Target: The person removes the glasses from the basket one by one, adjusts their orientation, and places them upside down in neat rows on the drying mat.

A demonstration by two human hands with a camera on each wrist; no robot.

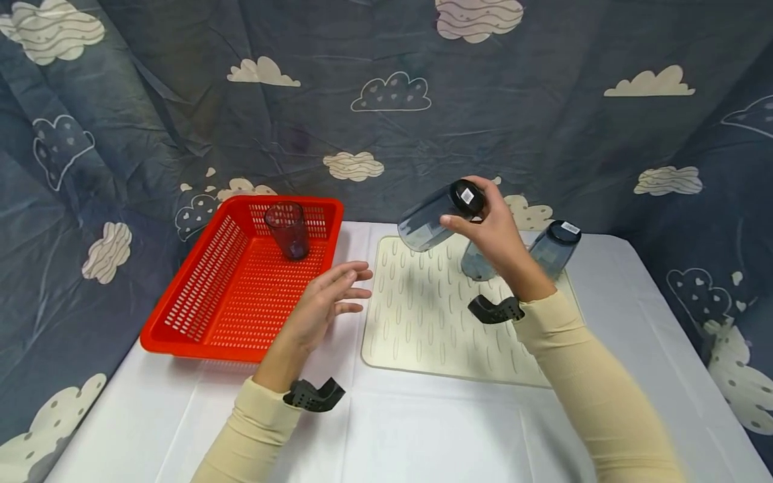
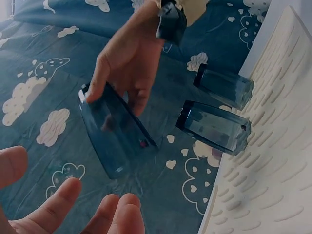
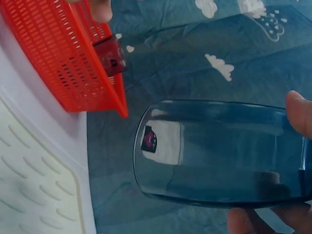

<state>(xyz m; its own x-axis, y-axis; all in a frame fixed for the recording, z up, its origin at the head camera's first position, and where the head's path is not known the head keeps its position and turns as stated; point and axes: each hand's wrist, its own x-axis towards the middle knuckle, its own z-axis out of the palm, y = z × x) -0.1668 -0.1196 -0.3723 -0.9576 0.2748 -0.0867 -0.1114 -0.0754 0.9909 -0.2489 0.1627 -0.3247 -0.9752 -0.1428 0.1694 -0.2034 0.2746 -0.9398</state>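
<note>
My right hand (image 1: pixel 492 225) grips a bluish drinking glass (image 1: pixel 425 218) by its dark base, raised above the mat with its mouth tilted down to the left. In the right wrist view the glass (image 3: pixel 219 151) fills the middle, a small dark label on its side. My left hand (image 1: pixel 326 302) is held with fingers spread between the red basket and the mat, touching nothing. Two more glasses stand upside down on the cream mat (image 1: pixel 423 322): one glass (image 1: pixel 477 263) partly behind my right hand, the other glass (image 1: pixel 554 248) by the right edge.
The red plastic basket (image 1: pixel 241 349) stands at the left, with one upright glass (image 1: pixel 288 231) in its far right corner. A white cloth (image 1: pixel 435 422) covers the table. Behind hangs a dark blue curtain (image 1: pixel 513 134) with clouds.
</note>
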